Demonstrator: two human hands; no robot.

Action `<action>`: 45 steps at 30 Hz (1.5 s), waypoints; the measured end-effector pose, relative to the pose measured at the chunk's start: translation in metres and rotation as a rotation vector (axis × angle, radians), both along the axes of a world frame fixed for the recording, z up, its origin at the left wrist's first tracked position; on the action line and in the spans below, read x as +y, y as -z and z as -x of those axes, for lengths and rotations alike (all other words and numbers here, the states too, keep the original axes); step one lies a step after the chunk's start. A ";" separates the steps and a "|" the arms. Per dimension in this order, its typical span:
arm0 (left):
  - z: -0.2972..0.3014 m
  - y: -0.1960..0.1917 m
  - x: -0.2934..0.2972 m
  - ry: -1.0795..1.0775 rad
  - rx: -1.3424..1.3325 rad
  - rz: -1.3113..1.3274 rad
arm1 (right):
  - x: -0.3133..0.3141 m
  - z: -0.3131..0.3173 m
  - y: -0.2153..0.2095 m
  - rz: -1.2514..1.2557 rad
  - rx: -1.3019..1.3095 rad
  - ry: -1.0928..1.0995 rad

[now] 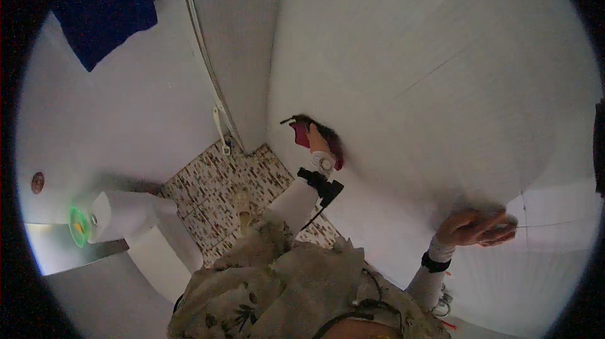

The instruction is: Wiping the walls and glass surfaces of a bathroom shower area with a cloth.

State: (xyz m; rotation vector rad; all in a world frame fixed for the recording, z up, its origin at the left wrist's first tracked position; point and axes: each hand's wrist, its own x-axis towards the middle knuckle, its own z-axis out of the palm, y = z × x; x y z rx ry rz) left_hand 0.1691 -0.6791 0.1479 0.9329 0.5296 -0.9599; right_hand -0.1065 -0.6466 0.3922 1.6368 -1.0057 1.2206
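Observation:
Toward the middle of the view, my left hand (pixel 318 140) grips a dark red cloth (pixel 302 135) and presses it to the pale wall (pixel 403 43). Part of the cloth hangs past my wrist; the fingers are partly hidden by it. Over on the right, my right hand (pixel 477 227) rests against or very near the same wall, its fingers stretched out and loosely together with nothing seen in them. A shadow beside it hides whether the palm fully touches.
A patterned brown-and-white tile floor (pixel 211 181) lies below, with a white toilet (pixel 135 213) at the left. A metal rail (pixel 200 36) runs down the corner. A dark blue cloth (pixel 113 11) hangs at the upper left, and a green round object (pixel 78 227) sits near the toilet.

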 end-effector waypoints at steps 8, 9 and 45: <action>-0.011 -0.213 0.006 -0.239 -1.600 0.040 | 0.004 -0.009 -0.014 0.056 0.033 0.025; -0.011 -0.231 0.003 -0.282 -1.839 -0.015 | 0.006 -0.012 -0.018 0.070 0.039 0.029; -0.287 -0.254 0.051 0.431 -2.949 -1.453 | 0.001 -0.015 -0.020 0.092 0.035 0.071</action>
